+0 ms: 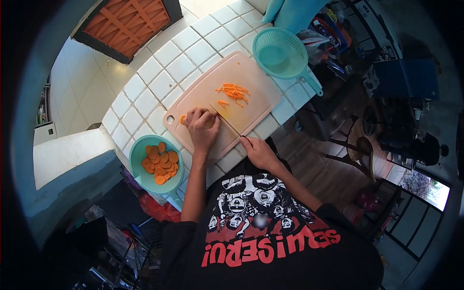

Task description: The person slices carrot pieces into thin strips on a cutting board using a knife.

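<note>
My left hand (202, 126) presses down on the pink cutting board (193, 99) with curled fingers; whatever lies under the fingertips is hidden. A bit of orange carrot (182, 119) shows at that hand's outer side. My right hand (259, 153) grips the dark handle of a knife (229, 124). Its blade lies across the board, the tip end close to my left fingers. Beyond the blade, a small pile of thin carrot strips (234, 92) rests on the board, with a few shorter strips (223, 104) nearer the knife.
At the left, a green colander (134, 166) holds several round carrot slices (162, 162). Another green colander (278, 50), with nothing visible in it, stands at the board's far right. White tiles (145, 101) cover the counter. A wooden chair (360, 150) stands on the floor to the right.
</note>
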